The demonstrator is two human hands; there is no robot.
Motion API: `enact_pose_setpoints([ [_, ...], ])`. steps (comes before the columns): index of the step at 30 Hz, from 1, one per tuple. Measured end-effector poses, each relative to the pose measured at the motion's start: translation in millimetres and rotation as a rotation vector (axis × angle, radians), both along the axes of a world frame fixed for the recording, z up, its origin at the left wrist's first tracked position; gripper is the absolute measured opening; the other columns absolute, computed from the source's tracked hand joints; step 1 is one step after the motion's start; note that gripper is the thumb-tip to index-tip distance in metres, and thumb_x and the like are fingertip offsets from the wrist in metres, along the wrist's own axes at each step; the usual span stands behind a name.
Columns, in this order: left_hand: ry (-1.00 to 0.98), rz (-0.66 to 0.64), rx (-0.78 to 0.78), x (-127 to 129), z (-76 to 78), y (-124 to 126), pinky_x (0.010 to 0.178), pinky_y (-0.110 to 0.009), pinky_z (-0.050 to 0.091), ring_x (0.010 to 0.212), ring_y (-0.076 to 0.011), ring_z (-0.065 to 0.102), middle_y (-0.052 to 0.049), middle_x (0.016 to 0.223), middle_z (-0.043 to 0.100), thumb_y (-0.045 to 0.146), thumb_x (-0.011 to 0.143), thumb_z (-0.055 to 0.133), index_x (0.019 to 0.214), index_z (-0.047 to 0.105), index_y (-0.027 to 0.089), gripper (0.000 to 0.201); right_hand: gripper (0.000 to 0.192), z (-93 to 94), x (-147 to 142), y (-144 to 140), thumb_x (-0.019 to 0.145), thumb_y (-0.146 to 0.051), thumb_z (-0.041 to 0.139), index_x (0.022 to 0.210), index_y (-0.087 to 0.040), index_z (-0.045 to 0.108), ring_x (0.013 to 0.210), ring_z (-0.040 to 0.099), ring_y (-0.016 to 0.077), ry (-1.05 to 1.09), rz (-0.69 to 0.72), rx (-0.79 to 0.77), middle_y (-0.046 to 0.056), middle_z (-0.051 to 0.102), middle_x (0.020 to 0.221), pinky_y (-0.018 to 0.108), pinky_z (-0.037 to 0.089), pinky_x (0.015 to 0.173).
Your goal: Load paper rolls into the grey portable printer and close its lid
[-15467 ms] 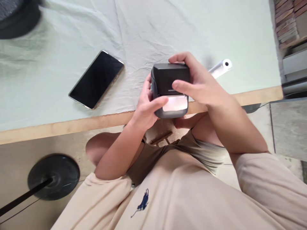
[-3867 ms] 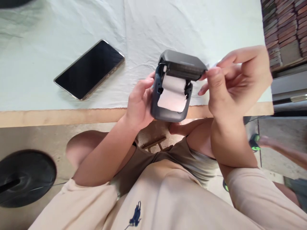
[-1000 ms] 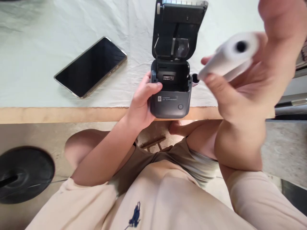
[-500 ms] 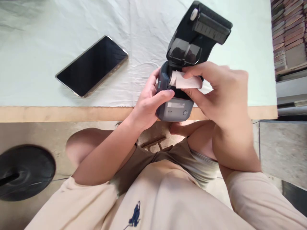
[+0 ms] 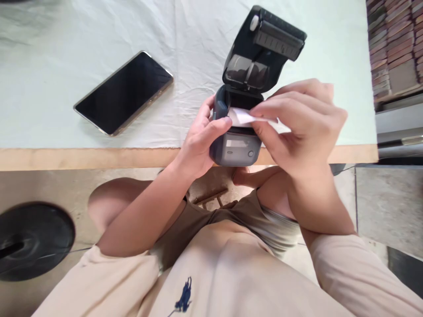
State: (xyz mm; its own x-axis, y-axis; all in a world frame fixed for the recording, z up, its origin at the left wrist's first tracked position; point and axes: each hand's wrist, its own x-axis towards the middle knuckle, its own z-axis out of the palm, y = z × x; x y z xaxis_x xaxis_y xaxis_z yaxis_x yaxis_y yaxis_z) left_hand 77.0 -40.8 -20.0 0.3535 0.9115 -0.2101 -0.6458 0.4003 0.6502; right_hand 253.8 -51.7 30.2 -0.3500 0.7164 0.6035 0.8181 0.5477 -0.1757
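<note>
A small dark label printer (image 5: pixel 240 149) is held at the table's front edge, its hinged lid (image 5: pixel 264 48) swung up. My left hand (image 5: pixel 203 141) wraps round the printer's left side, thumb over the rim of the paper bay. White paper (image 5: pixel 238 116) from a roll lies in the bay. Between thumb and fingers, my right hand (image 5: pixel 300 123) pinches the paper's loose end, which lifts off the roll. The fingers hide the right part of the bay.
On the pale tablecloth (image 5: pixel 132 26) to the left lies a smartphone (image 5: pixel 125 92) with a dark screen. A round black base (image 5: pixel 36 237) stands on the floor at lower left. Stacked bricks (image 5: pixel 396 48) are at the far right.
The paper roll sits lower in the bay. My right fingers have shifted from gripping the roll to pinching its loose end. The printer has shifted slightly left in view.
</note>
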Motion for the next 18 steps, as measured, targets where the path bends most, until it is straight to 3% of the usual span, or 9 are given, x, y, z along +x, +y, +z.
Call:
enact_pose_setpoints([
  [4, 0.002, -0.016, -0.010, -0.7, 2.8, 2.0, 0.077, -0.031, 0.064, 0.100, -0.0245, 0.079, 0.001, 0.099, 0.076, 0.029, 0.090, 0.076, 0.114, 0.067, 0.029, 0.025, 0.007, -4.0, 1.5, -3.7, 0.105, -0.031, 0.071, 0.101, -0.029, 0.076, 0.102, 0.080, 0.0237, -0.019, 0.182, -0.017, -0.004, 0.084, 0.094, 0.043, 0.052, 0.089],
  [7, -0.008, 0.004, 0.003, -1.0, 2.3, 0.5, 0.073, -0.026, 0.060, 0.083, -0.0161, 0.074, 0.004, 0.094, 0.074, 0.022, 0.089, 0.079, 0.113, 0.067, 0.027, 0.028, 0.010, -5.2, 2.9, -3.9, 0.104, -0.038, 0.071, 0.101, -0.029, 0.076, 0.105, 0.080, 0.0252, 0.048, 0.221, -0.106, -0.002, 0.084, 0.097, 0.044, 0.054, 0.092],
  [11, 0.053, 0.003, 0.013, -1.9, 0.1, -1.6, 0.071, -0.032, 0.061, 0.086, -0.0239, 0.077, 0.002, 0.094, 0.075, 0.027, 0.078, 0.090, 0.117, 0.066, 0.028, 0.046, 0.008, -7.5, 5.5, 3.2, 0.104, -0.035, 0.065, 0.102, -0.031, 0.071, 0.099, 0.076, 0.0237, 0.358, 0.184, -0.074, 0.001, 0.079, 0.097, 0.043, 0.057, 0.093],
  [13, 0.109, -0.006, 0.020, -3.3, -0.5, -1.4, 0.078, -0.035, 0.062, 0.099, -0.0301, 0.079, -0.001, 0.097, 0.076, 0.025, 0.071, 0.092, 0.122, 0.066, 0.028, 0.057, 0.015, -12.0, 9.6, 11.0, 0.104, -0.041, 0.063, 0.113, -0.032, 0.070, 0.113, 0.073, 0.0259, 0.466, 0.097, -0.017, 0.005, 0.076, 0.120, 0.042, 0.057, 0.092],
  [16, 0.150, -0.037, 0.044, -5.7, -0.9, -0.6, 0.083, -0.035, 0.062, 0.109, -0.0324, 0.078, -0.003, 0.106, 0.078, 0.020, 0.065, 0.091, 0.134, 0.064, 0.028, 0.075, 0.045, -20.2, 18.1, 23.9, 0.105, -0.057, 0.058, 0.143, -0.034, 0.054, 0.146, 0.062, 0.0309, 0.456, 0.045, -0.068, 0.009, 0.057, 0.161, 0.042, 0.057, 0.098],
  [18, 0.166, -0.050, 0.060, -6.6, -1.5, -0.6, 0.082, -0.033, 0.061, 0.109, -0.0312, 0.078, -0.003, 0.111, 0.080, 0.019, 0.064, 0.092, 0.141, 0.060, 0.029, 0.083, 0.055, -23.0, 22.5, 29.3, 0.106, -0.062, 0.053, 0.153, -0.035, 0.042, 0.153, 0.058, 0.0300, 0.448, 0.069, -0.138, 0.008, 0.053, 0.165, 0.043, 0.057, 0.106],
])
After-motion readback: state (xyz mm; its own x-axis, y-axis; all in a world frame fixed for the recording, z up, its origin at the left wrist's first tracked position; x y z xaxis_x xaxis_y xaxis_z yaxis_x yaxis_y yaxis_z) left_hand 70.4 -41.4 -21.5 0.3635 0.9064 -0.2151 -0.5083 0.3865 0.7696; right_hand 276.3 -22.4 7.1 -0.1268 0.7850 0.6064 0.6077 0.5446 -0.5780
